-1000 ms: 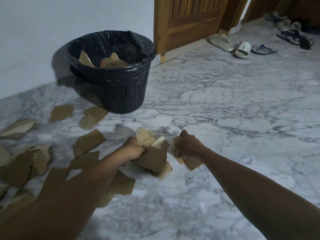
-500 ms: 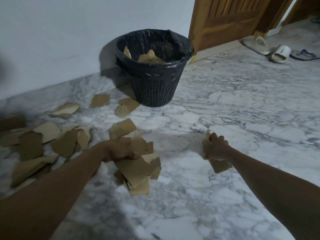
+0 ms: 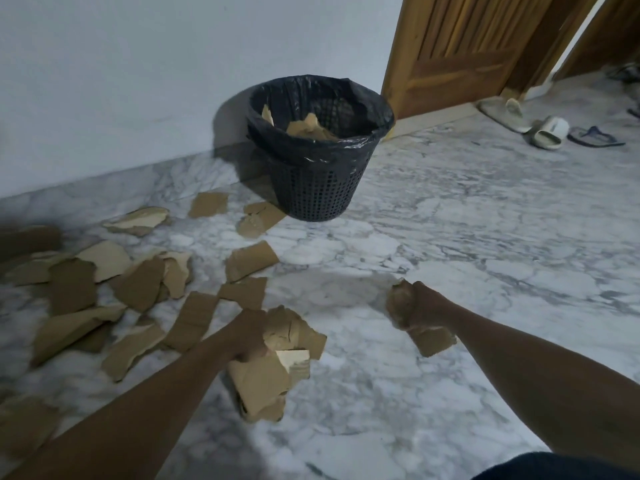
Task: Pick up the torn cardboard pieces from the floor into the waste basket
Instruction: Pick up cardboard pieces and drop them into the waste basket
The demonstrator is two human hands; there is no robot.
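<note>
My left hand (image 3: 250, 336) is shut on a bundle of torn cardboard pieces (image 3: 273, 372) held low over the marble floor. My right hand (image 3: 414, 304) grips a smaller cardboard piece (image 3: 434, 342) that hangs below the fist. The black mesh waste basket (image 3: 317, 188) with a black liner stands by the wall beyond both hands, with cardboard scraps (image 3: 308, 128) inside. Several loose cardboard pieces (image 3: 138, 285) lie scattered on the floor to the left, and two pieces (image 3: 258, 220) lie at the basket's foot.
A white wall runs along the back left. A wooden door (image 3: 460, 46) stands behind the basket to the right, with slippers (image 3: 549, 131) and sandals on the floor near it. Marble floor (image 3: 485, 237) stretches to the right of the basket.
The view has swung left, so the basket sits further right in the frame. My hands have drawn apart, and the left one has dropped lower with its bundle.
</note>
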